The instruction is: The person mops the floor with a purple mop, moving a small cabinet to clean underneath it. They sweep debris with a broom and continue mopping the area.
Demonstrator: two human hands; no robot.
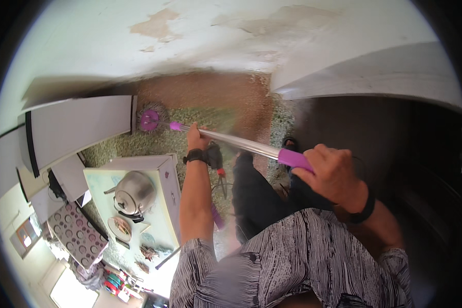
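Both hands are on a spin mop with a shiny metal handle [238, 143], which slants across the view. My right hand [329, 175] is closed around its purple end grip [294, 158]. Further down the shaft, just above a purple collar [175, 126], my left hand [198, 137] wraps the metal. The mop head [150, 118], a purple disc ringed by grey strands, lies on the speckled floor [200, 115] by the base of a tall white appliance or cabinet [84, 125]. Behind my left wrist is a black object with a red part [220, 171], partly hidden; its kind is unclear.
A small white cabinet [167, 175] at the left bears a metal kettle [135, 192] and a small basket [119, 228]. Beyond stands something under a circle-patterned cover [77, 235]. A wall with peeling paint [156, 25] runs along the top; a dark area [350, 127] lies at right.
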